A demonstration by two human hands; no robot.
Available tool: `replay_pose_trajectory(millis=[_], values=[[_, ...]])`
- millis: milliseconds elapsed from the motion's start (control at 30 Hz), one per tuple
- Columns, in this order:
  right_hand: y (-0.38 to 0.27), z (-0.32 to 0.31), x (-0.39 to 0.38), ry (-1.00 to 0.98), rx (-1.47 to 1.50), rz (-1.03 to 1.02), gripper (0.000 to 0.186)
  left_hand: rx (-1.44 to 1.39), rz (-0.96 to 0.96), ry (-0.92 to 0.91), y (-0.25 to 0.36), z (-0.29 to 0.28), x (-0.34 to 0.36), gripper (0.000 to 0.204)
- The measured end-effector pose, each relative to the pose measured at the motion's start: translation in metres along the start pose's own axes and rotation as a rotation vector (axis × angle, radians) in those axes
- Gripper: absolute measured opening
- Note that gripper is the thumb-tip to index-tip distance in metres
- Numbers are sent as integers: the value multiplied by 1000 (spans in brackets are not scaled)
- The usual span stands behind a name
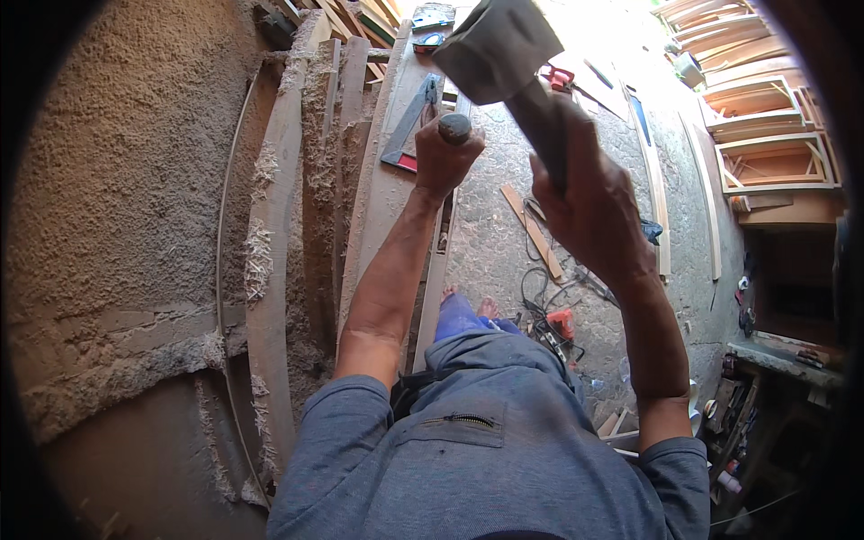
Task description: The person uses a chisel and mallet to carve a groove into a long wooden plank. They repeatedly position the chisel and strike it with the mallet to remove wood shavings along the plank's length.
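My left hand (447,155) is closed around an upright chisel (454,128). Only the round butt of its handle shows above the fist; the blade is hidden below. Under this hand runs a long narrow timber (436,279) on the bench at my left. My right hand (589,202) grips the handle of a mallet (499,54), its broad grey head raised above and beyond the left fist, not touching the chisel. A try square (407,135) with a red patch lies on the bench board (376,211) beside my left hand.
Shaving-covered planks (274,243) stand between the bench and the rough wall (135,180). A blue tape measure (428,42) lies at the bench's far end. Cables (540,315) and a wood strip (531,231) lie on the floor. Wooden frames (774,162) are stacked far right.
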State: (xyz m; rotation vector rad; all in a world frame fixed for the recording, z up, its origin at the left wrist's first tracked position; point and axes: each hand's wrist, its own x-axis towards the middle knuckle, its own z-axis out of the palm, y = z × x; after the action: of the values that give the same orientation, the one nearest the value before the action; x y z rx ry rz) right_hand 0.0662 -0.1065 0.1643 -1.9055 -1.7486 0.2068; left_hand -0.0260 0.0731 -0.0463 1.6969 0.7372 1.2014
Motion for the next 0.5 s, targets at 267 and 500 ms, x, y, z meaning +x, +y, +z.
replay_pose_trajectory(millis=[267,500], values=[[27,32,-1,-185,117,100,53,137,395,103,-8,7,22,20],[-28,-58,49,586,-12,-226,54,-12,-70,20,-26,0,20,18]])
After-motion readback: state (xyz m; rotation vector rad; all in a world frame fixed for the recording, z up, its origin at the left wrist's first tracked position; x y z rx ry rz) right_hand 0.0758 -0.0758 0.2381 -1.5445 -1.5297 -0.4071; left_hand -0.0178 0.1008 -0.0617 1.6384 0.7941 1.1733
